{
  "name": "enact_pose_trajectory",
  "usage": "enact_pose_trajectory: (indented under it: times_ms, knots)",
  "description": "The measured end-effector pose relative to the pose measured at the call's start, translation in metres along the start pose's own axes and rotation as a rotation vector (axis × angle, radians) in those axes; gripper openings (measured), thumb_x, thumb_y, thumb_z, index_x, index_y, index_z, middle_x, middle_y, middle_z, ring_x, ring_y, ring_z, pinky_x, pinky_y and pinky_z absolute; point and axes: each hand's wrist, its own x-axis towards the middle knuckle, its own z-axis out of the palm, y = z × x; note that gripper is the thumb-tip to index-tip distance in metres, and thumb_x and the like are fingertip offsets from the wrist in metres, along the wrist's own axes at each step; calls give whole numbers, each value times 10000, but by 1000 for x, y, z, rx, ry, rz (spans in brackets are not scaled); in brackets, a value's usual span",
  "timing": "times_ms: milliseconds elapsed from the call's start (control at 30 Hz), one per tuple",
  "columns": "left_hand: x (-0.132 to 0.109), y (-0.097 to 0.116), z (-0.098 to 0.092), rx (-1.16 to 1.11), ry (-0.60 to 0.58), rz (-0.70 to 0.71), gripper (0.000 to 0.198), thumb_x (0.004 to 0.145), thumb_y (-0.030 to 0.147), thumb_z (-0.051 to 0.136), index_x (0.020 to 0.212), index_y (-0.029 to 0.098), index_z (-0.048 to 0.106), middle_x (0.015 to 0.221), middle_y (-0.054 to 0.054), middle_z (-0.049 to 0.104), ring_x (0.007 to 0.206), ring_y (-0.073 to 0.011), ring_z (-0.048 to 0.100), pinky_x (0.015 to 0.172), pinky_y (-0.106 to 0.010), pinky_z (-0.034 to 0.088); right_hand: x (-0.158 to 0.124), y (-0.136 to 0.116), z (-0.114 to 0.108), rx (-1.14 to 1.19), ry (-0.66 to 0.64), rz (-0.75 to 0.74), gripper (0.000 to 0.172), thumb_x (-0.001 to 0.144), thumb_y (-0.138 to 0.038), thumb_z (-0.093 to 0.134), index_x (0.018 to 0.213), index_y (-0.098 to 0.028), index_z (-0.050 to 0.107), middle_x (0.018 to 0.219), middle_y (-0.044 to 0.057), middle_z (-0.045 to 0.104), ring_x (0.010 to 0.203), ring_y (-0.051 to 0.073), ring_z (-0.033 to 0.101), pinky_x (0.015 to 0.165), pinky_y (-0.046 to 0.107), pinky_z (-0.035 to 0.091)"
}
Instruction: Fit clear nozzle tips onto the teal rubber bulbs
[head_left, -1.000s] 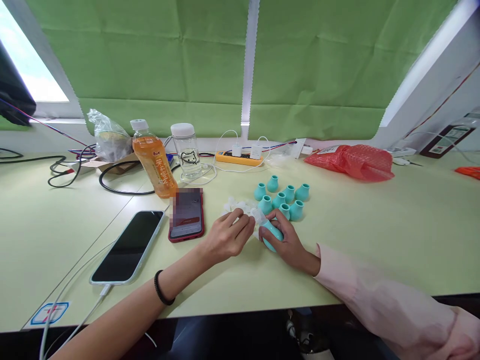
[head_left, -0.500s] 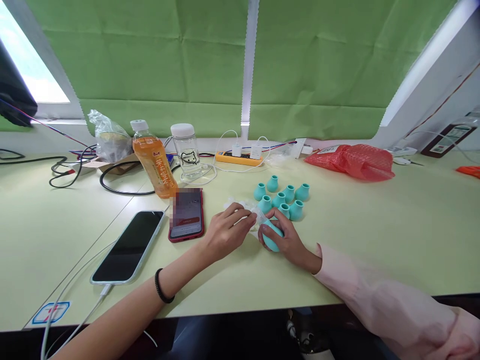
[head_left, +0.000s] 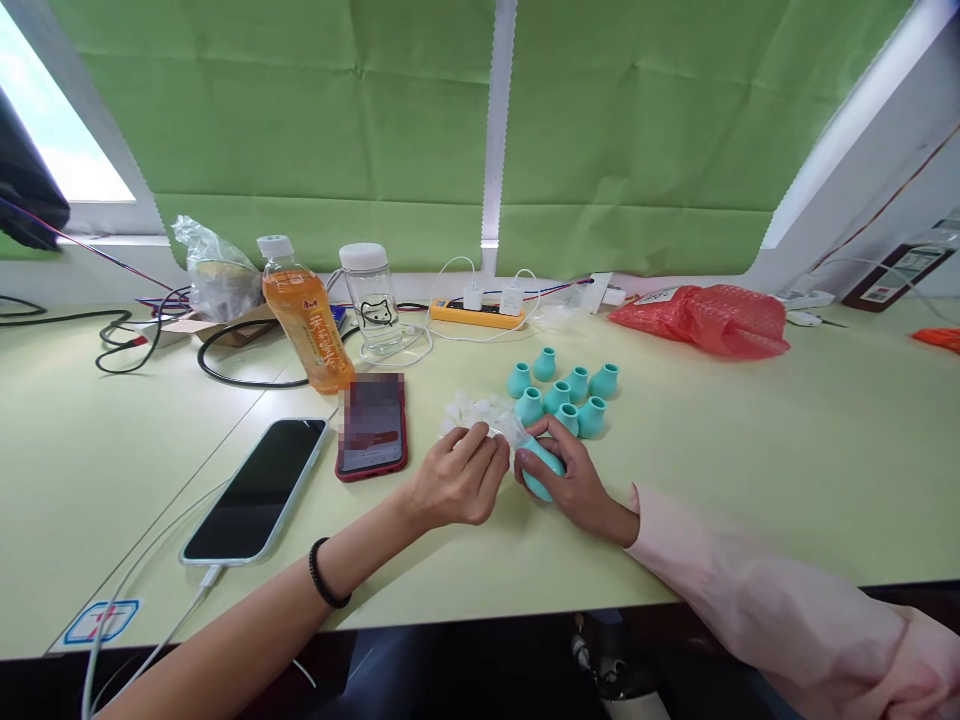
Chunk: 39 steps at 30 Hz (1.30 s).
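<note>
My right hand [head_left: 574, 475] is closed around a turquoise bulb [head_left: 541, 468], tilted with its upper end towards the left. Clear plastic [head_left: 511, 428] shows at that end; whether it is fixed to the bulb I cannot tell. Just left of it my left hand [head_left: 461, 475] is closed with its fingertips together, over the edge of a small heap of translucent plastic pieces [head_left: 471, 410]. Whatever those fingers pinch is too small to make out. Behind my right hand stand several matching turquoise pieces [head_left: 561, 396], round-bodied with open necks, grouped close together.
To the left lie a red-cased phone [head_left: 373, 425] and a charging phone [head_left: 256, 490]. Behind them stand an orange drink bottle [head_left: 309, 325] and a clear water bottle [head_left: 377, 305]. A yellow power strip [head_left: 477, 315] and a red bubble-wrap bag [head_left: 705, 320] lie along the back.
My left hand has drawn slightly down and left, away from the bulb, its fingers curling more tightly. More of the translucent heap shows. My right hand stays nearly still with the bulb.
</note>
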Motion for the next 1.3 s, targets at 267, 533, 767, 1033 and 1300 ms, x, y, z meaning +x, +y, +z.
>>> enact_pose_trajectory:
  times_ms: [267, 533, 767, 1033, 1300]
  knots:
    - [1, -14, 8, -178, -57, -506, 120, 705, 127, 525, 589, 142, 555, 502, -2, 541, 596, -123, 478, 488, -204, 386, 3, -5, -9, 20, 217, -139, 189, 775, -326, 475, 788, -213, 323, 578, -40, 501, 444, 83, 434, 424, 217, 352]
    - [-13, -18, 19, -105, -670, -640, 196, 791, 184, 431, 801, 180, 627, 681, -70, 619, 695, -213, 478, 515, -282, 346, 0, -2, -6, -266, 18, -122, 195, 708, -308, 554, 843, -204, 460, 673, -5, 525, 607, 129, 513, 550, 251, 403]
    - [-1, -12, 4, -464, -358, -769, 263, 851, 216, 294, 896, 139, 541, 714, -49, 580, 698, -158, 462, 627, -266, 365, 3, 1, -6, -391, 78, -129, 258, 603, -356, 644, 772, -183, 553, 740, 25, 595, 702, 170, 539, 653, 299, 436]
    - [11, -3, -2, -983, -639, -1008, 434, 819, 384, 299, 447, 162, 267, 433, 49, 229, 429, -69, 247, 445, -221, 201, 2, -5, -4, -369, -100, -117, 154, 665, -319, 599, 692, -169, 579, 602, -10, 538, 553, 110, 466, 514, 237, 387]
    - [11, 0, -2, -1646, -596, -1303, 402, 768, 375, 379, 444, 164, 269, 412, 61, 215, 391, -45, 183, 412, -225, 141, 2, -13, -9, -302, -147, -115, 181, 617, -338, 640, 651, -169, 583, 568, -9, 525, 527, 104, 462, 475, 223, 383]
